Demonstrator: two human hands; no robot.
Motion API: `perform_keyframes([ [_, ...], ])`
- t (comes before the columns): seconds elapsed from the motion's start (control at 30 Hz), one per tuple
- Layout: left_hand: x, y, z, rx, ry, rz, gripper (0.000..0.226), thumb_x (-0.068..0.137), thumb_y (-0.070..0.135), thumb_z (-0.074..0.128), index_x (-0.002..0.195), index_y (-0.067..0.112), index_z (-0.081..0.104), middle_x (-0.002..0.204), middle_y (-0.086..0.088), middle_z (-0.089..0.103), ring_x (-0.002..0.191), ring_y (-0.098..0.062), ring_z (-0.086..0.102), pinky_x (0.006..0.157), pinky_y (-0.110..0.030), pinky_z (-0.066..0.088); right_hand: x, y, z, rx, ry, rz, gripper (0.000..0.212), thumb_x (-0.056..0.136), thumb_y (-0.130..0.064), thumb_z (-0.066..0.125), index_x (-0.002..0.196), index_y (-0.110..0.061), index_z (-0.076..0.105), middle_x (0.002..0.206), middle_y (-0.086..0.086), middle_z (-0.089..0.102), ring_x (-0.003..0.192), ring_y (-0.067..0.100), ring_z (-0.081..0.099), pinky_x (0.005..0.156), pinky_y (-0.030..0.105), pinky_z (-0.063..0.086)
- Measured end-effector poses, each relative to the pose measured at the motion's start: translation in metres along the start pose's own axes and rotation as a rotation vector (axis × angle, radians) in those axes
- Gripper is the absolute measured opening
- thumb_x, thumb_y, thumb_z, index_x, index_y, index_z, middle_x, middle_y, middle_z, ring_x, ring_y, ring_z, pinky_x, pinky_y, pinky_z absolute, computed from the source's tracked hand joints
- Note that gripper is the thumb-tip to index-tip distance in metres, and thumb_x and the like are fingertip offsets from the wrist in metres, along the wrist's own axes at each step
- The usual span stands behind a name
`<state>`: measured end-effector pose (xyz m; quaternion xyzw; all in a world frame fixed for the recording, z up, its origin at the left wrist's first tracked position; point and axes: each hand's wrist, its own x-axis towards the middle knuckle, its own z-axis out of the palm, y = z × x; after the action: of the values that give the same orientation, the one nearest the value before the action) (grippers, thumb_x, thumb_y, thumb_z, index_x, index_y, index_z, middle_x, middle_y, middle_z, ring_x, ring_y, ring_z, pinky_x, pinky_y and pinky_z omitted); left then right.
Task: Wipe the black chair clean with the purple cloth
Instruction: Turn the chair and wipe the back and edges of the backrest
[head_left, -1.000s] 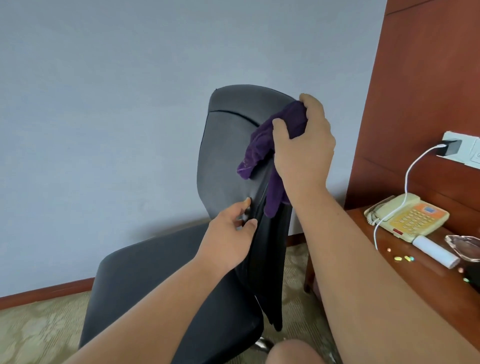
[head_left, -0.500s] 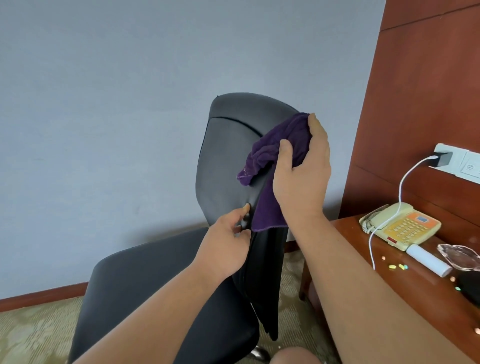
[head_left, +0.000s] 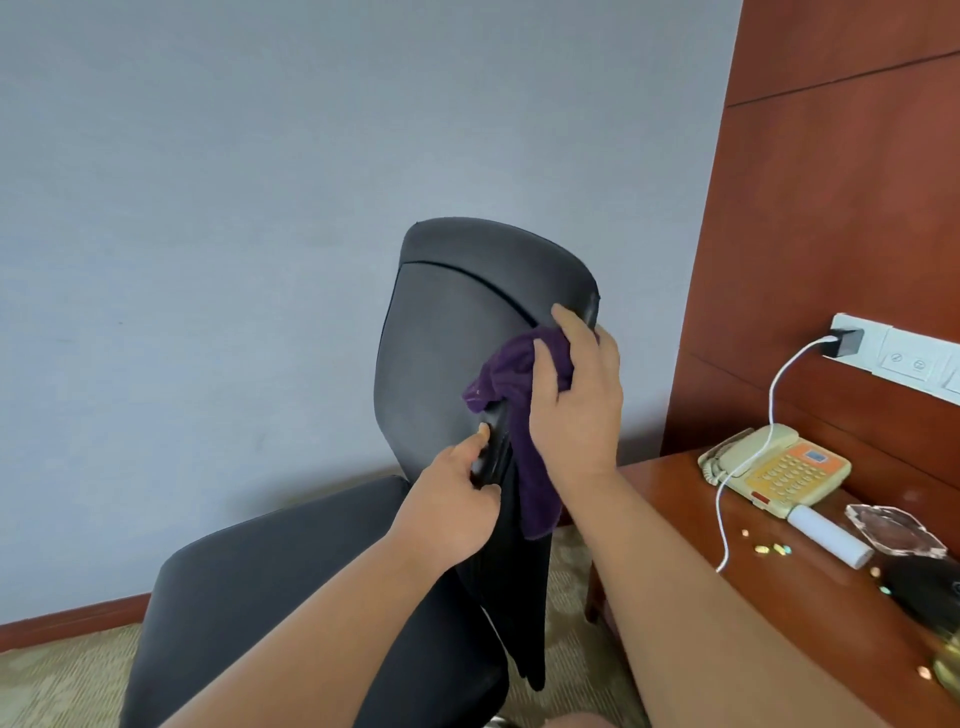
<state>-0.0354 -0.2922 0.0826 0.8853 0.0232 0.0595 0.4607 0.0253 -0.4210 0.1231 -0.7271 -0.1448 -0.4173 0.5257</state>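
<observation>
Clearance about the black chair (head_left: 457, 332) backrest.
- 9 to 12 o'clock: open air before grey wall (head_left: 208, 260).
- 3 o'clock: wood panel (head_left: 831, 234), narrow gap.
- 4 o'clock: desk (head_left: 670, 483) near, bearing telephone (head_left: 774, 467), white cable (head_left: 719, 509), glass dish (head_left: 893, 530).
- 7 o'clock: seat (head_left: 270, 587) unobstructed.
- Backrest's right edge: taken by left hand (head_left: 447, 509), and by right hand (head_left: 576, 410) with purple cloth (head_left: 504, 374).

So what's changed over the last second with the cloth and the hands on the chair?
The right hand, gripping the purple cloth, slid down the side edge of the black chair, from the back's top corner toward its middle. The left hand still grips that edge lower down; nothing was let go.
</observation>
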Motion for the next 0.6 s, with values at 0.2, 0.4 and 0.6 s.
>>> perform_keyframes([
  [0.2, 0.005, -0.008, 0.003, -0.053, -0.031, 0.041, 0.080, 0.078, 0.008, 0.043, 0.140, 0.058, 0.031, 0.132, 0.016, 0.052, 0.100, 0.003, 0.056, 0.095, -0.029, 0.050, -0.031, 0.026, 0.015, 0.097, -0.046, 0.109, 0.071, 0.099, -0.055, 0.044, 0.147, -0.062, -0.007, 0.140, 0.007, 0.055, 0.118, 0.026, 0.060, 0.103, 0.039, 0.049],
  [0.4, 0.005, -0.020, 0.008, -0.087, -0.017, 0.064, 0.078, 0.072, 0.006, 0.042, 0.117, 0.070, 0.045, 0.120, 0.035, 0.053, 0.108, 0.020, 0.048, 0.090, -0.013, 0.040, -0.057, 0.057, 0.024, 0.118, -0.081, 0.218, 0.068, 0.096, -0.061, 0.045, 0.150, -0.053, 0.006, 0.118, -0.003, 0.067, 0.097, 0.002, 0.065, 0.087, 0.008, 0.048],
  [0.6, 0.002, -0.037, 0.007, -0.109, -0.032, 0.041, 0.067, 0.077, -0.002, 0.039, 0.106, 0.054, 0.060, 0.113, 0.019, 0.065, 0.070, -0.001, 0.061, 0.061, -0.025, 0.053, -0.118, 0.091, 0.022, 0.051, -0.238, 0.390, 0.067, 0.100, -0.034, 0.051, 0.154, -0.041, 0.012, 0.140, 0.004, 0.058, 0.122, 0.020, 0.060, 0.101, 0.038, 0.051],
])
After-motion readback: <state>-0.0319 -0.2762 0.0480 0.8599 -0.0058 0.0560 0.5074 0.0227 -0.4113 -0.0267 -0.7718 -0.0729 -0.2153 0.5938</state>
